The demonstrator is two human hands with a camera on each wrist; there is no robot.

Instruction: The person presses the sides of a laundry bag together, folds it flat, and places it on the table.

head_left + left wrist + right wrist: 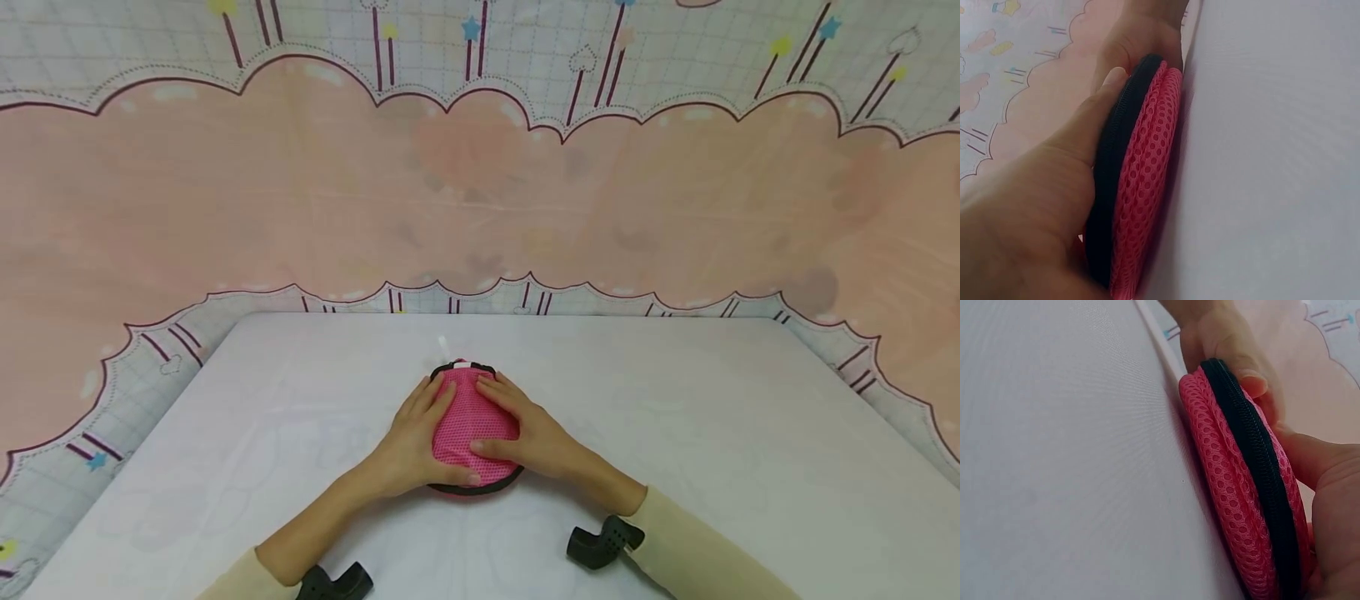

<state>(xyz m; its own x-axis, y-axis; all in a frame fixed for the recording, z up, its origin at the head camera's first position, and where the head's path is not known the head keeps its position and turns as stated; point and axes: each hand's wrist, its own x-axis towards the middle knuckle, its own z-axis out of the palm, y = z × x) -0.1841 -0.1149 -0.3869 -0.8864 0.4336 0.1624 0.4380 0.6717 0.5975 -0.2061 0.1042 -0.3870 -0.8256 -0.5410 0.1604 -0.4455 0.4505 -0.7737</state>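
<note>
A round pink mesh pouch (472, 417) with a black zipper rim lies flat on the white table (675, 433), near its middle. My left hand (408, 442) rests on the pouch's left side, fingers laid over the top and thumb along the near edge. My right hand (528, 433) covers the right side in the same way, its thumb pointing left across the mesh. In the left wrist view the left hand (1041, 200) presses on the pouch (1141, 187) by the zipper. The right wrist view shows the right hand (1329, 487) against the pouch (1235, 487).
A pink and grid-patterned cloth backdrop (480, 183) hangs behind and around the table. Black wrist camera mounts (603, 542) (333, 581) show near the front edge. Bare white tabletop lies on both sides of the pouch.
</note>
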